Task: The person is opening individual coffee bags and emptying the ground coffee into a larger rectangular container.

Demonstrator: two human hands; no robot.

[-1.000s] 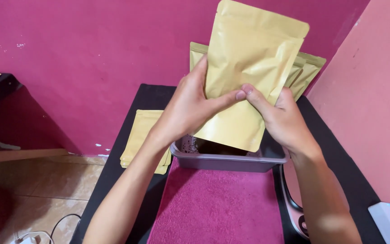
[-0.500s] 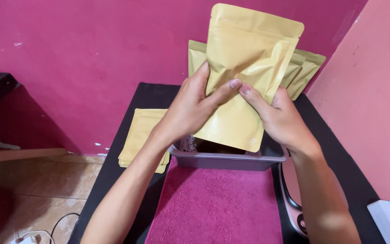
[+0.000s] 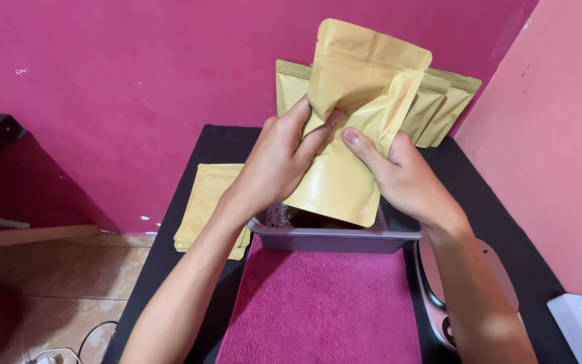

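Against magenta wall: left hand, right hand both pinching kraft stand-up pouch mid-panel, above grey tray; seemingly light, crinkly, best gripped by side seams.

A tan stand-up pouch, tilted upright, creased, above the grey tray.

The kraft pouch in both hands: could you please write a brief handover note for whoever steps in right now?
Left hand: grips the kraft stand-up pouch on its left side, fingers across the front.
Right hand: holds the pouch's right side, thumb on the front.
The pouch is upright, tilted, above the grey tray, which holds something dark.
Done: several pouches stand against the magenta wall.
Left: a stack of flat pouches lies on the black table to the left.
Magenta mat in front of the tray; scale at the right.
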